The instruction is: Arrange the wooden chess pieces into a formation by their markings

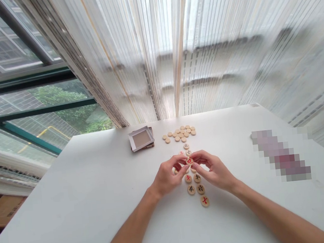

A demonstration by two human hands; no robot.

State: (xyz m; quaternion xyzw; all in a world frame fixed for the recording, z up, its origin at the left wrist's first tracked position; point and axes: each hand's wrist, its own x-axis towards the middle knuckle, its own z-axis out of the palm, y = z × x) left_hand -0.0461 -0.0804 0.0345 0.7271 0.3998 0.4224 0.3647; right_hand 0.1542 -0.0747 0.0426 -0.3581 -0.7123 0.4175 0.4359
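Note:
Between the fingertips of my left hand (169,174) and my right hand (212,168) is a round wooden Chinese chess piece (189,161) with a red character facing up. Both hands pinch it from the sides, thumbs toward me. Below it lie face-up pieces in two rough columns, among them a red one (188,178), a black one (197,178), two more black ones (191,189) and a red piece (204,201) nearest me. Beyond the fingers are a black-marked piece (186,146) and others. My fingers partly hide several pieces.
Farther back, several plain-topped pieces (181,133) lie in a loose cluster. An open shallow box (141,138) sits to their left. A blurred-out object (281,156) lies on the right of the white table (86,205). Striped curtains (167,52) hang behind the far edge.

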